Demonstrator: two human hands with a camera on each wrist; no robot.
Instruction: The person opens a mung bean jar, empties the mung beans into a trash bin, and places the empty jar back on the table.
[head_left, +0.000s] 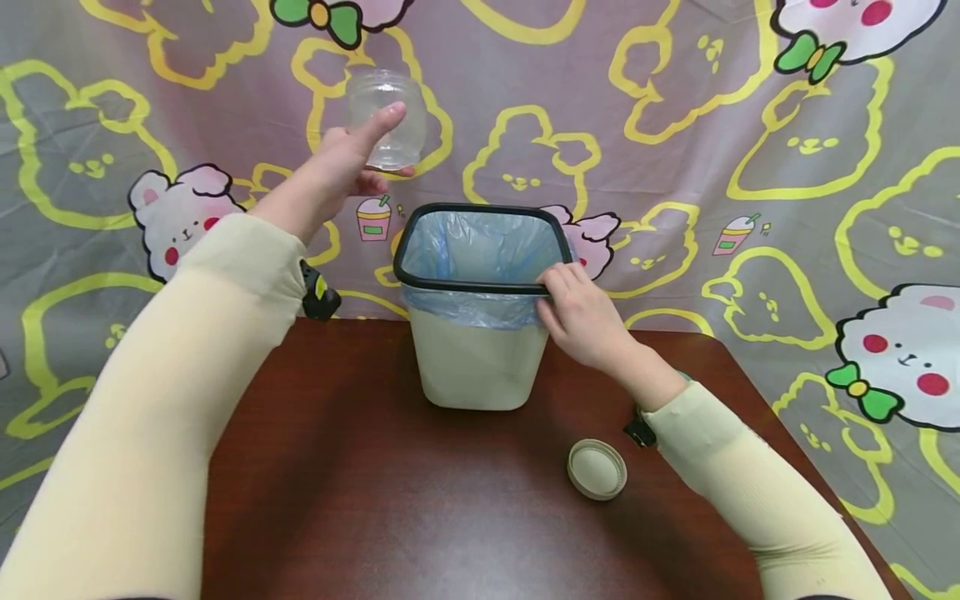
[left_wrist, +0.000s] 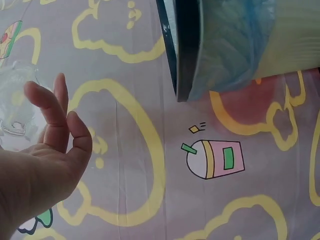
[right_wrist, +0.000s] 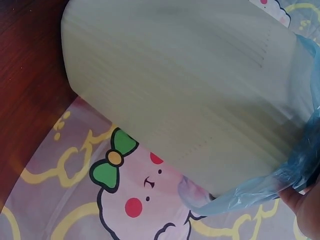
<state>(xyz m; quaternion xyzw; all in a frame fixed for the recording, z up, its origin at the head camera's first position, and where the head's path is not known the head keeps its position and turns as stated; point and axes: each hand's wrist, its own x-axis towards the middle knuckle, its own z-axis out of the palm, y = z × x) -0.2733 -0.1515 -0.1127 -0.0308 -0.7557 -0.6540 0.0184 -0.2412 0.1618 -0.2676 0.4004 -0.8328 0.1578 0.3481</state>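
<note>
My left hand [head_left: 337, 167] holds a clear jar [head_left: 408, 133] up in the air, to the left of the bin and higher than its rim. The jar looks see-through and has no lid on it. In the left wrist view the jar [left_wrist: 15, 105] is partly cut off at the edge, behind bent fingers. A pale waste bin [head_left: 480, 362] with a black rim stands on the table, lined with a blue plastic bag [head_left: 480, 308] folded over its edge. My right hand [head_left: 588, 321] grips the bin's front right corner, thumb outside against the bag.
A round, pale screw lid [head_left: 597, 471] lies on the dark brown table [head_left: 420, 517], in front of the bin and to its right. Behind the table hangs a cloth [head_left: 675, 150] printed with cartoon animals. The bin stands near the table's back edge.
</note>
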